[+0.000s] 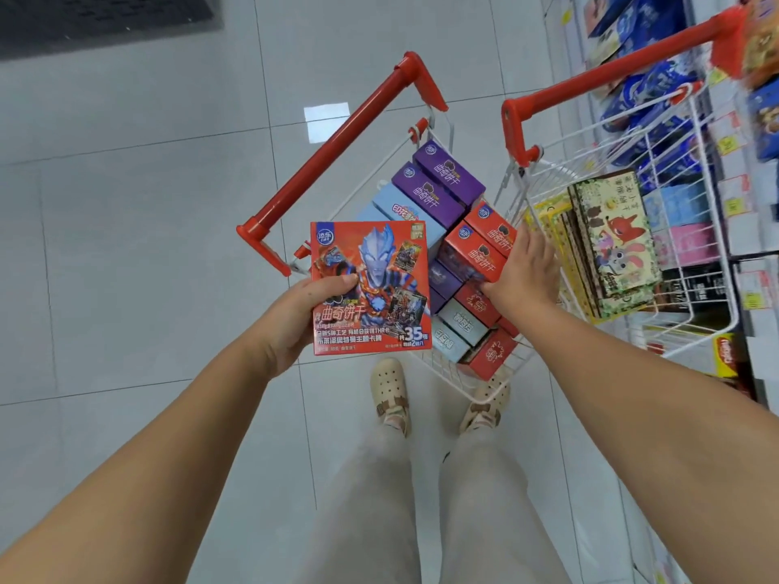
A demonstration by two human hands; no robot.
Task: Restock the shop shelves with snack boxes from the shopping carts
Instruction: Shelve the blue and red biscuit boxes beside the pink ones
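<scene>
Likely light, stiff card: grip opposite edges. Clamped above cart [333, 147] between thumb and fingers of left hand [295, 322], 1 box [371, 288]. Cannot tell fingers of right hand [522, 271], inside cart.

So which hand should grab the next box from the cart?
Right. The right hand is down in the cart, touching the red boxes, while the left hand is full, holding a red snack box.

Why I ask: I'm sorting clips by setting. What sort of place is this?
Probably a shop aisle: two white wire carts with red handles holding snack boxes, beside shelves of price-tagged packaged goods.
</scene>
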